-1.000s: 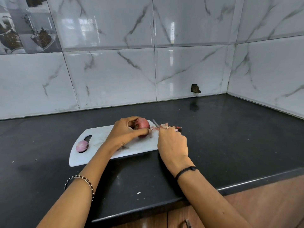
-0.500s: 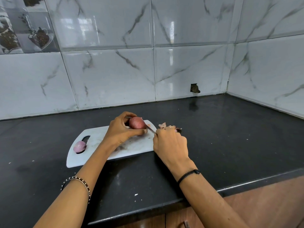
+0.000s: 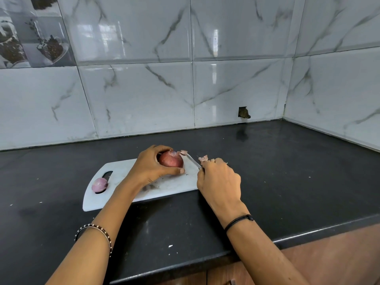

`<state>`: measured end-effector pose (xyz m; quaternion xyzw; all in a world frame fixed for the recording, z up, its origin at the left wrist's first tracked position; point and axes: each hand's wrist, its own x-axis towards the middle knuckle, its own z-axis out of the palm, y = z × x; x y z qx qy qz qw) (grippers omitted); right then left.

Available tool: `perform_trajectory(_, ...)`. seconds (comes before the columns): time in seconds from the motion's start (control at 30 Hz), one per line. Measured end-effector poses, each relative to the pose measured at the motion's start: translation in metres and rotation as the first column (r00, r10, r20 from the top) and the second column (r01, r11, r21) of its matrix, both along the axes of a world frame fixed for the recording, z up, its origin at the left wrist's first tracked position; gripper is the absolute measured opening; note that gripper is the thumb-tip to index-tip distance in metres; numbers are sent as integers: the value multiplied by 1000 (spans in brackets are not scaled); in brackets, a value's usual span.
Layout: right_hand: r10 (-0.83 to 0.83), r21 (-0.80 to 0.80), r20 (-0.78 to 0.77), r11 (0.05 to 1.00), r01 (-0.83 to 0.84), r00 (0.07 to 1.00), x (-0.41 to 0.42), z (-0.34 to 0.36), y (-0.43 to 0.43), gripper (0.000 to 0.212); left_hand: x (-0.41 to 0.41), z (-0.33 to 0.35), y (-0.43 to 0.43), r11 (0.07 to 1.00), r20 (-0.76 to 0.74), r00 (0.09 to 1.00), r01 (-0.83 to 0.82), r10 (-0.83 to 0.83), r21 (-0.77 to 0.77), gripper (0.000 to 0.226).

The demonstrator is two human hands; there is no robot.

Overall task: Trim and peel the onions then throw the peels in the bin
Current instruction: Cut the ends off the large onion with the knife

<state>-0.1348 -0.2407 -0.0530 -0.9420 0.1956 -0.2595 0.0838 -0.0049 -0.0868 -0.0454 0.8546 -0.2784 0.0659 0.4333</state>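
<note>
Unpeeled onion (image 3: 171, 160) 1, peeled onion (image 3: 99, 184) 1, knife (image 3: 193, 160) 1, cutting board (image 3: 168, 185) 1.
Left hand (image 3: 152, 167) grips unpeeled onion; right hand (image 3: 219, 182) grips knife; peeled onion lies on cutting board.

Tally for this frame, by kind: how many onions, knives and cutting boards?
Onions: 2, the red onion in the left hand, the peeled onion on the cutting board
Knives: 1, the knife in the right hand
Cutting boards: 1
Total: 4

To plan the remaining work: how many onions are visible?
2. One red onion is held by the left hand over the cutting board; a peeled onion lies at the board's handle slot. Another could hide behind the right hand.
</note>
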Motion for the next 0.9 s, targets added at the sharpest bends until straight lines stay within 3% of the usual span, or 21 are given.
perform_trajectory(0.3, -31, 7, -8, 999, 31, 999, 2, -1, 0, 27, -2, 1, 1, 998, 46, 998, -41, 39, 42, 67)
perform_trajectory(0.5, -28, 101, 74, 995, 20, 997, 1, 4, 2, 27, -7, 0, -7, 998, -50, 999, -12, 9, -67, 57)
perform_trajectory(0.63, -28, 147, 115, 989, 11, 993, 0, 6, 5, 29, -7, -1, -10, 976, -147, 988, 25, -58, -217, 67)
perform_trajectory(0.8, -19, 155, 133, 988, -2, 991, -1, 7, 5, 30, -13, 4, -9, 961, -148, 972, 145, -183, -237, 73)
perform_trajectory(0.9, -12, 164, 135, 986, -11, 991, -2, 7, 5, 29, -11, 8, -3, 962, -143, 961, 211, -237, -172, 49)
